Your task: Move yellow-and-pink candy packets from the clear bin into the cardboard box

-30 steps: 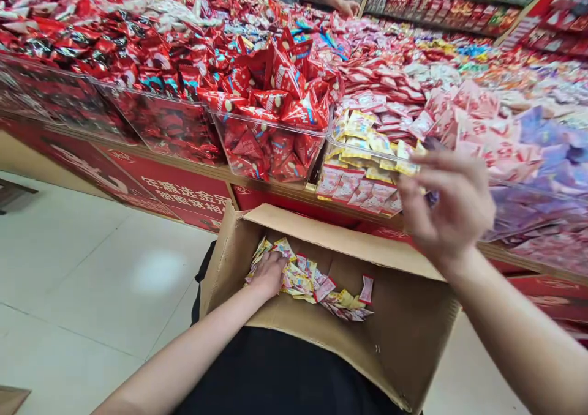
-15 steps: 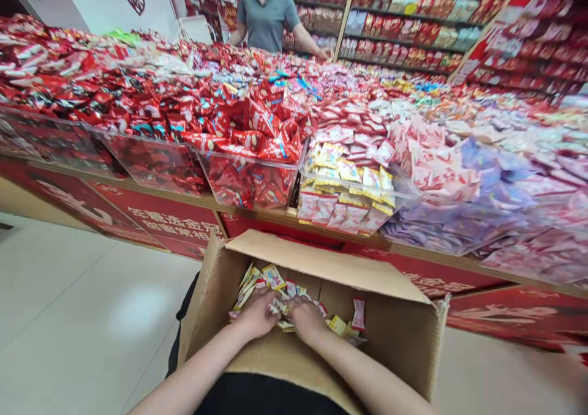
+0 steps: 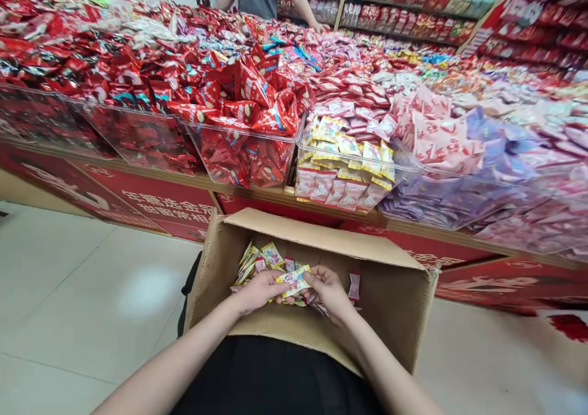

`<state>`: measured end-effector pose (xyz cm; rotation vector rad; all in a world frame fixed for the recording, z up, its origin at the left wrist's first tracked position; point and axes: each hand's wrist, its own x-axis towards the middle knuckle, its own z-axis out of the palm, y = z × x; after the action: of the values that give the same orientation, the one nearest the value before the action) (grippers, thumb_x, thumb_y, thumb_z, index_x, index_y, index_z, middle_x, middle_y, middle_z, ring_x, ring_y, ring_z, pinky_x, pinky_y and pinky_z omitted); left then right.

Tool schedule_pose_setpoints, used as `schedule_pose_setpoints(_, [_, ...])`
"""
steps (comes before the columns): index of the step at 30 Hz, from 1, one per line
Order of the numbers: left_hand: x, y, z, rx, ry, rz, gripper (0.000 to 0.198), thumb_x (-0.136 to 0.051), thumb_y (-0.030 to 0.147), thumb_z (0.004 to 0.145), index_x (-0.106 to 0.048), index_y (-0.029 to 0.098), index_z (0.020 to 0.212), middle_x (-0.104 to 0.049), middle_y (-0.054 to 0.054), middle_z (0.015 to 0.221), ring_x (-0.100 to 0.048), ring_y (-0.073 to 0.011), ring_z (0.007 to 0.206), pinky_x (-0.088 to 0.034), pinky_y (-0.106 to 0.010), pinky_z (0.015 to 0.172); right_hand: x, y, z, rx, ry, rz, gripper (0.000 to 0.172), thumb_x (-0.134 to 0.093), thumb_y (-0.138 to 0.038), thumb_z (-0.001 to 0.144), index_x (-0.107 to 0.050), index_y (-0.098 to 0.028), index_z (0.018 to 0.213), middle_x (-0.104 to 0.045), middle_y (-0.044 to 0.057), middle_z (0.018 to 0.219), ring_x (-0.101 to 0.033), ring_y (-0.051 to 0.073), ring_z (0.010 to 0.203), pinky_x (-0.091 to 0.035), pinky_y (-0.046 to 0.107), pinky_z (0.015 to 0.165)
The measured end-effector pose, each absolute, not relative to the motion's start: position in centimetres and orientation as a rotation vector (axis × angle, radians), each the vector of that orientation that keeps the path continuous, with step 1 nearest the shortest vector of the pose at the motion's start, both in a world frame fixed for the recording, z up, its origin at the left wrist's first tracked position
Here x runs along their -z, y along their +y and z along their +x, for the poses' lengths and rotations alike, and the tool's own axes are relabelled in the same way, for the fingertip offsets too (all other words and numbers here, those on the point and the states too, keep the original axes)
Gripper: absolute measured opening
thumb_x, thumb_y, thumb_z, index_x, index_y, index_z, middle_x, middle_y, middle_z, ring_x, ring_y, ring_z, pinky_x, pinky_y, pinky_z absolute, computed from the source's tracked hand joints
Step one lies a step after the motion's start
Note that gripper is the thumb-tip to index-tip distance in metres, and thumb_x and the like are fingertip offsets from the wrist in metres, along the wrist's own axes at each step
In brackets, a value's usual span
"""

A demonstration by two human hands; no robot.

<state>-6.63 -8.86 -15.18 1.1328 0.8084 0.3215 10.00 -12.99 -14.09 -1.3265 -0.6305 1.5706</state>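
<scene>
Pale floor (image 3: 92,317) lies beside the cardboard box (image 3: 390,305), where left hand (image 3: 258,290) and right hand (image 3: 331,294), both nearly closed, pinch one yellow-white packet (image 3: 293,280) above loose candies (image 3: 272,254). Probably light and slippery, it needs gentle holding at both ends. Farther stand candy bins (image 3: 250,158).

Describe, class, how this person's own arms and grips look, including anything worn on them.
The left forearm and right forearm are slender and bare, with no sleeve in view. The left grip and right grip are ungloved human hands; no watch or bracelet shows at either wrist. Rings are too small to judge. Black clothing covers the lap.
</scene>
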Motion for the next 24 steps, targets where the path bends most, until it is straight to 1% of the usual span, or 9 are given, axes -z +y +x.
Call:
schedule_pose_setpoints(7, [16.3, -9.3, -6.6, -0.389, 0.858, 1.122, 0.031, -0.056, 0.04, 0.069, -0.057, 0.015, 0.088, -0.063, -0.002, 0.076, -0.057, -0.0128, 0.064, -0.037, -0.02, 0.051, 15.8, -14.0, 9.6, -1.49, -0.874, -1.294, 0.027, -0.065, -0.037, 0.06, -0.047, -0.018, 0.066, -0.058, -0.002, 0.061, -0.053, 0.011, 0.053, -0.041, 0.023, 0.051])
schedule_pose_setpoints(10, [17.0, -9.2, -6.7, -0.383, 0.923, 1.191, 0.033, -0.058, 0.043, 0.065, -0.056, 0.015, 0.083, -0.061, 0.001, 0.07, -0.055, -0.0118, 0.062, -0.039, -0.021, 0.052, 16.3, -14.3, 9.2, -1.389, -1.044, -1.312, 0.021, -0.06, -0.034, 0.065, -0.048, -0.018, 0.07, -0.058, -0.001, 0.066, -0.054, 0.013, 0.062, -0.042, 0.025, 0.056])
schedule_pose_setpoints(13, [17.1, -8.9, -6.6, -0.372, 1.026, 1.378, 0.035, -0.054, 0.048, 0.065, -0.057, 0.015, 0.075, -0.059, 0.002, 0.062, -0.051, -0.0112, 0.056, -0.039, -0.021, 0.05, 16.5, -14.2, 8.8, -1.404, -1.108, -1.295, 0.025, -0.061, -0.033, 0.064, -0.049, -0.018, 0.079, -0.061, 0.002, 0.076, -0.056, 0.016, 0.071, -0.044, 0.027, 0.064])
schedule_pose_setpoints(16, [16.9, -8.2, -6.8, -0.367, 1.179, 1.572, 0.036, -0.042, 0.048, 0.073, -0.058, 0.015, 0.071, -0.059, 0.0, 0.061, -0.053, -0.0134, 0.058, -0.042, -0.024, 0.054, 16.9, -13.8, 9.4, -1.351, -1.127, -1.424, 0.026, -0.058, -0.033, 0.065, -0.049, -0.017, 0.084, -0.062, 0.005, 0.081, -0.057, 0.018, 0.074, -0.044, 0.028, 0.065])
schedule_pose_setpoints(18, [17.0, -7.5, -7.4, -0.372, 1.288, 1.627, 0.038, -0.031, 0.042, 0.08, -0.059, 0.017, 0.078, -0.061, -0.003, 0.072, -0.055, -0.0159, 0.072, -0.042, -0.028, 0.066, 17.4, -13.7, 10.5, -1.169, -1.215, -1.723, 0.021, -0.053, -0.031, 0.067, -0.05, -0.017, 0.083, -0.063, 0.005, 0.08, -0.057, 0.019, 0.072, -0.042, 0.027, 0.063])
schedule_pose_setpoints(20, [17.3, -7.1, -8.2, -0.326, 1.389, 1.678, 0.036, -0.026, 0.036, 0.083, -0.057, 0.019, 0.091, -0.061, -0.005, 0.091, -0.052, -0.0183, 0.09, -0.038, -0.032, 0.079, 18.2, -13.8, 11.9, -0.986, -1.326, -2.025, 0.015, -0.051, -0.026, 0.066, -0.051, -0.017, 0.078, -0.062, 0.006, 0.079, -0.055, 0.019, 0.073, -0.04, 0.027, 0.063])
schedule_pose_setpoints(22, [17.8, -7.1, -8.9, -0.23, 1.459, 1.737, 0.031, -0.035, 0.032, 0.08, -0.054, 0.021, 0.102, -0.055, -0.007, 0.107, -0.044, -0.021, 0.105, -0.03, -0.037, 0.09, 19.1, -14.1, 13.2, -0.933, -1.391, -2.188, 0.012, -0.051, -0.02, 0.063, -0.053, -0.017, 0.074, -0.061, 0.007, 0.077, -0.054, 0.02, 0.074, -0.038, 0.028, 0.063])
schedule_pose_setpoints(23, [18.0, -7.3, -9.1, -0.173, 1.477, 1.768, 0.033, -0.043, 0.032, 0.076, -0.051, 0.023, 0.107, -0.051, -0.007, 0.116, -0.038, -0.0229, 0.112, -0.026, -0.04, 0.094, 19.6, -14.2, 13.6, -0.955, -1.394, -2.216, 0.011, -0.051, -0.018, 0.061, -0.053, -0.016, 0.072, -0.061, 0.007, 0.075, -0.054, 0.02, 0.073, -0.037, 0.028, 0.062])
schedule_pose_setpoints(24, [18.2, -7.5, -9.2, -0.114, 1.486, 1.798, 0.041, -0.053, 0.032, 0.069, -0.049, 0.025, 0.11, -0.045, -0.007, 0.123, -0.032, -0.0253, 0.117, -0.022, -0.042, 0.096, 20.0, -14.4, 13.8, -0.992, -1.392, -2.223, 0.012, -0.051, -0.016, 0.06, -0.053, -0.016, 0.071, -0.061, 0.007, 0.074, -0.054, 0.021, 0.072, -0.036, 0.028, 0.061])
